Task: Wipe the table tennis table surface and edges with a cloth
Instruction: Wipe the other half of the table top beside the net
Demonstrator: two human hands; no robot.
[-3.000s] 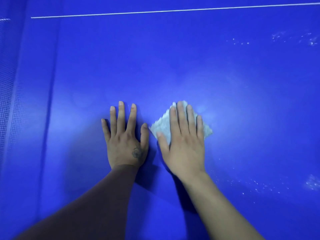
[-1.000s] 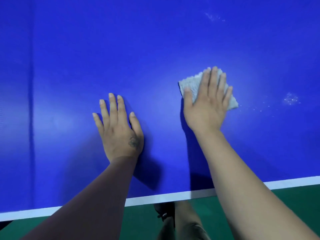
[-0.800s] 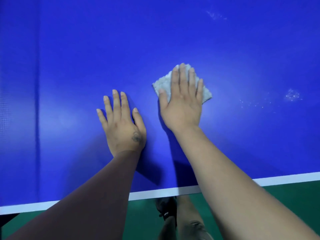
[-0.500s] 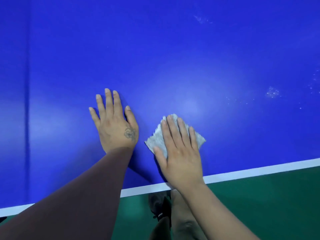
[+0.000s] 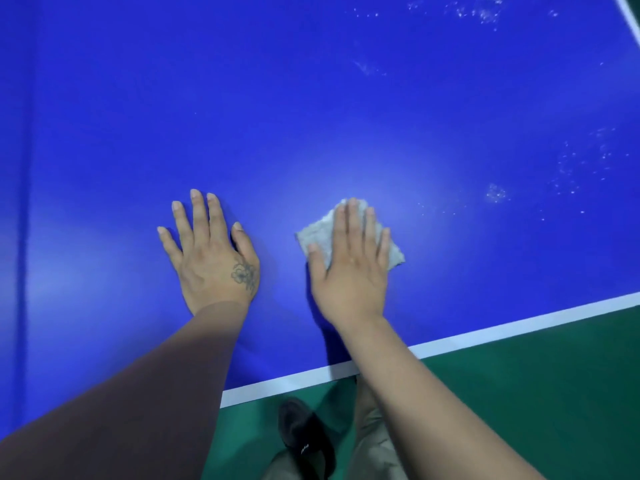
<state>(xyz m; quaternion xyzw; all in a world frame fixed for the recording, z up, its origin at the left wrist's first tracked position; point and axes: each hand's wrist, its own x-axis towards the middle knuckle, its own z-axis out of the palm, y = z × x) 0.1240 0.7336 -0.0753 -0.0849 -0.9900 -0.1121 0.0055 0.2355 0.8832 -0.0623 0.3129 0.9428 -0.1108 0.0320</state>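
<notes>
The blue table tennis table fills most of the view, with its white edge line running along the near side. A small grey-white cloth lies flat on the surface. My right hand presses on it with straight fingers, so only the cloth's left and right corners show. My left hand rests flat on the bare table to the left of the cloth, fingers spread, a dark sleeve covering the forearm.
White specks and smears dot the surface to the right and at the far right. A darker vertical band runs down the left side. Green floor lies below the edge, with my black shoe and trouser leg.
My right hand slid the cloth left, then back toward the near edge, and now slightly rightward and forward. The left hand stayed planted. The view has tilted, showing more dusty surface at the right.
</notes>
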